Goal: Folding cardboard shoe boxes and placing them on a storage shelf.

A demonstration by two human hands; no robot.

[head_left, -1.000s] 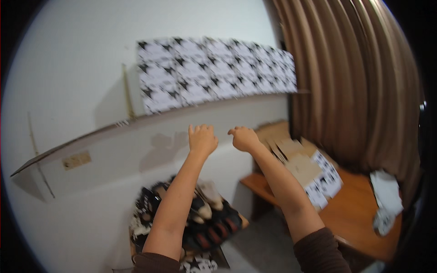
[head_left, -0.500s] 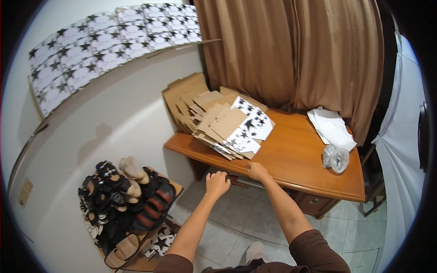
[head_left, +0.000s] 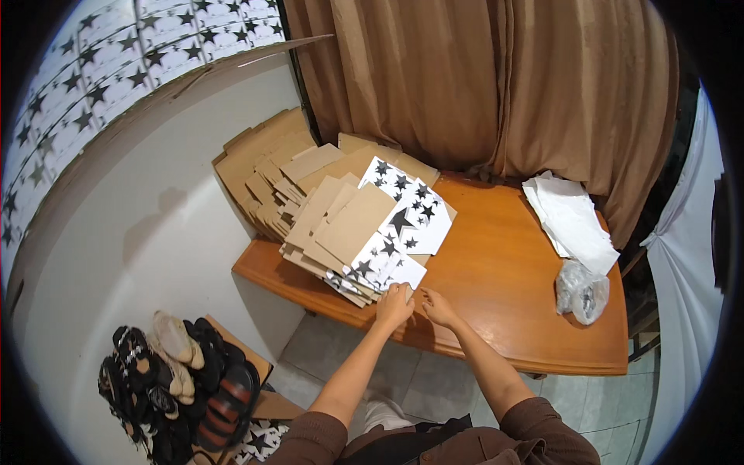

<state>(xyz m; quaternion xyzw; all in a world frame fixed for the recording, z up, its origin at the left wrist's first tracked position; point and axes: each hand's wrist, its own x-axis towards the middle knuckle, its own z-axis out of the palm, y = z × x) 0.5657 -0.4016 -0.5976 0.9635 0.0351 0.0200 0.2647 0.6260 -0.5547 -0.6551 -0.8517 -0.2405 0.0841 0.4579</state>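
Observation:
A stack of flattened cardboard boxes [head_left: 341, 221] lies at the left of the wooden table, brown insides mostly up. The top flattened box [head_left: 399, 271] shows a white face with black stars. My left hand [head_left: 394, 308] has its fingers curled over that box's near corner, seemingly gripping it. Just right of the same corner, my right hand [head_left: 439, 308] hovers by the table's front, thumb and forefinger apart, holding nothing visible. The lower fingers of both hands are partly hidden.
White sheets [head_left: 570, 221] and a clear plastic bag [head_left: 581, 291] lie at the right of the wooden table [head_left: 496, 271]. Sandals and shoes [head_left: 182, 372] are piled at lower left. Star-printed boxes [head_left: 116, 77] line a shelf at upper left. Brown curtains [head_left: 465, 77] hang behind.
I have come nearer the table. Both hands have moved up to the stack's near corner; the left has gone from below the table edge onto the cardboard.

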